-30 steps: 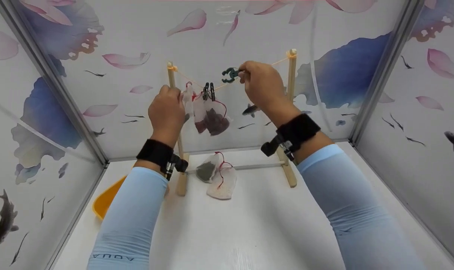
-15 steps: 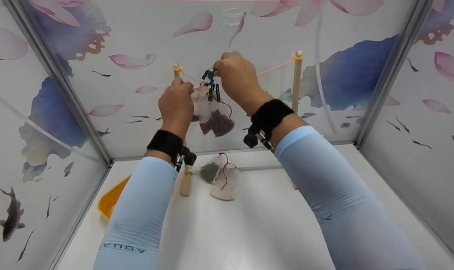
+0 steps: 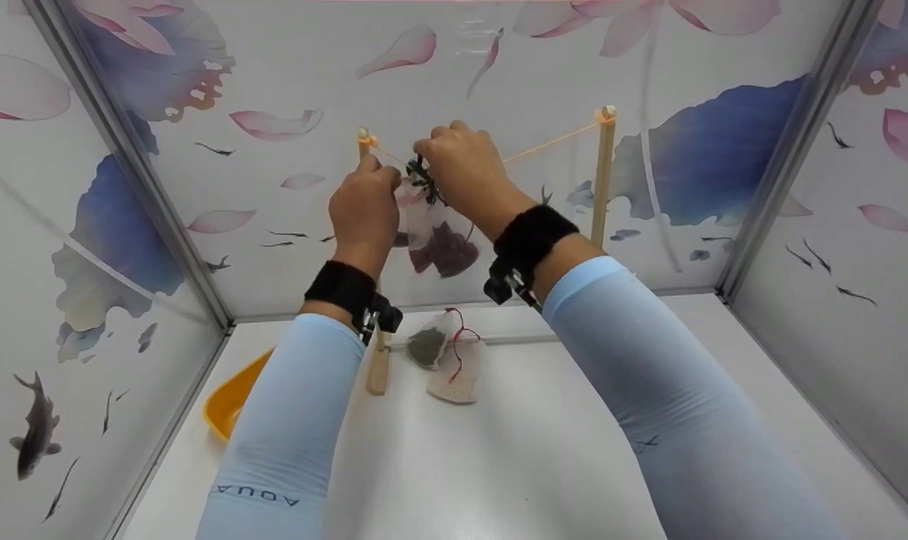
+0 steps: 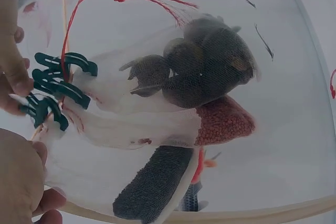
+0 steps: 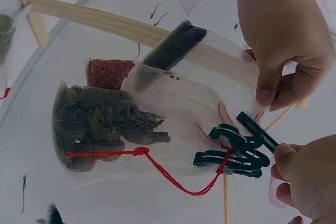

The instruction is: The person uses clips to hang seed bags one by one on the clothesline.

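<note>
Pinching a green clip (image 5: 257, 130) in the right grip (image 3: 465, 165), just right of the left grip (image 3: 365, 206). Holding a mesh bag (image 5: 176, 46) by its top in the left grip. Flanked on the right by two filled bags (image 3: 455, 251) clipped to the cord (image 3: 551, 142). Set above two red-stringed bags (image 3: 457, 379) on the table (image 3: 454, 465), right of a yellow basin (image 3: 230, 399).

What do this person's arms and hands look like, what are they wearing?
The left sleeve and right sleeve are light blue and close-fitting; the left bears dark lettering resembling AQUA. Two black wrist straps each carry a small black camera. The left hand and right hand are ungloved.
</note>
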The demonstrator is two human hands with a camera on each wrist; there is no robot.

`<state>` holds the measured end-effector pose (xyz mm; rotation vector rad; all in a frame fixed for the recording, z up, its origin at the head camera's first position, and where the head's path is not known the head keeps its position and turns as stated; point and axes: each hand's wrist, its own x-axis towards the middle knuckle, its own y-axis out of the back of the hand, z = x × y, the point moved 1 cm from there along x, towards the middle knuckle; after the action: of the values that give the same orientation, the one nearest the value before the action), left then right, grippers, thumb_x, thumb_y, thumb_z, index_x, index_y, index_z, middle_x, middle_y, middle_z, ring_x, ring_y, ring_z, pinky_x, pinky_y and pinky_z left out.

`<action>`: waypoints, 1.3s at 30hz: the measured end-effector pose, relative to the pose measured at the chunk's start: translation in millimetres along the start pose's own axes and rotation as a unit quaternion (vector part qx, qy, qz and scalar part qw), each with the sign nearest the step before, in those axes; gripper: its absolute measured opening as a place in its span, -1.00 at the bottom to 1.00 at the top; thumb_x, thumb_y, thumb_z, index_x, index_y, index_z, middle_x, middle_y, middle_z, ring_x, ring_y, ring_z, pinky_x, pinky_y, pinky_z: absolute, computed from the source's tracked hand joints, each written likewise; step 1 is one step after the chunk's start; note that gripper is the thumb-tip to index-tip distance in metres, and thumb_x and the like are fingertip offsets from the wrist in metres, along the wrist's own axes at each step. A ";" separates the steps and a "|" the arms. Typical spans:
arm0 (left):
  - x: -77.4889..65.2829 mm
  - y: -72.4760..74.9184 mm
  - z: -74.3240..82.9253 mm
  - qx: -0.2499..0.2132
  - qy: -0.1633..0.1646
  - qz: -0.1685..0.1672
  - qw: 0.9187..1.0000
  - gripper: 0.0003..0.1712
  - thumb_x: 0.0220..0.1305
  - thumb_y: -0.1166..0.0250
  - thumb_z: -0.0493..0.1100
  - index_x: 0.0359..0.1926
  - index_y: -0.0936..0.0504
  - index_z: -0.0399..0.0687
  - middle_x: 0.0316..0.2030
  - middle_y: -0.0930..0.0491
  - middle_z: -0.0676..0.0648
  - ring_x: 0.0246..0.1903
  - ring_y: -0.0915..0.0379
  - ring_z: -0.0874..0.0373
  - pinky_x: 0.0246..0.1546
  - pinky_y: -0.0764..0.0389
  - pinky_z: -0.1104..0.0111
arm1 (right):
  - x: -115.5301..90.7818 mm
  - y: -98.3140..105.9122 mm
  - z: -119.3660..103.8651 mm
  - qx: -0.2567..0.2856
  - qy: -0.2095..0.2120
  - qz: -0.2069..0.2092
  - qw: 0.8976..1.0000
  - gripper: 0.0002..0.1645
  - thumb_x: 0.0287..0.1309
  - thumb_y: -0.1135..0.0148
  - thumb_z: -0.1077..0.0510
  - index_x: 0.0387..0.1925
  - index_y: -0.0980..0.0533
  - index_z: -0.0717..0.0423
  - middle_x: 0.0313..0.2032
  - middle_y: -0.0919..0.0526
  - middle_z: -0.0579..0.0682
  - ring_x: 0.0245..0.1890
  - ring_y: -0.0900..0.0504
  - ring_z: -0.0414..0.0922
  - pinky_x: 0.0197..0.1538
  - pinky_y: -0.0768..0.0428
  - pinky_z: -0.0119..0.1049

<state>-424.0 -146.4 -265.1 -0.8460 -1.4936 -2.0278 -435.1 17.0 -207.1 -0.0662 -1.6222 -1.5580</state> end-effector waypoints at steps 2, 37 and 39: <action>-0.4 -1.5 0.6 -0.007 0.006 -0.005 1.000 -0.79 0.64 -0.38 -0.15 0.07 -0.92 -0.03 -0.07 -0.74 -0.13 -0.06 -0.84 -0.17 -0.12 -0.85 -0.04 | -1.7 -0.9 -0.1 -0.002 0.001 -0.009 1.000 -0.77 0.65 -0.24 0.30 -0.01 -0.82 0.16 -0.07 -0.79 0.22 0.00 -0.74 0.26 -0.02 -0.79 0.28; -188.9 -66.3 -75.6 -0.135 0.219 -0.110 0.960 -0.55 0.65 -0.37 0.12 0.20 -0.81 -0.14 0.19 -0.58 -0.30 0.24 -0.45 -0.26 0.23 -0.62 -0.08 | -308.9 -129.5 128.4 0.287 -0.311 -0.162 0.891 -0.57 0.70 -0.27 0.04 0.34 -0.71 0.20 0.26 -0.78 0.32 0.24 -0.77 0.29 0.24 -0.75 0.24; -197.0 -67.9 -90.9 -0.110 0.232 -0.147 0.955 -0.49 0.68 -0.34 0.15 0.27 -0.78 -0.17 0.26 -0.57 -0.33 0.29 -0.43 -0.30 0.31 -0.58 -0.14 | -331.0 -140.9 131.9 0.289 -0.324 -0.188 0.881 -0.55 0.70 -0.28 0.05 0.38 -0.68 0.20 0.35 -0.72 0.36 0.31 -0.74 0.33 0.31 -0.72 0.28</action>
<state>-352.2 -210.1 -471.2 -0.1922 -1.1914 -2.4296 -378.0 263.4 -494.9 0.0641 -2.7203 -1.3170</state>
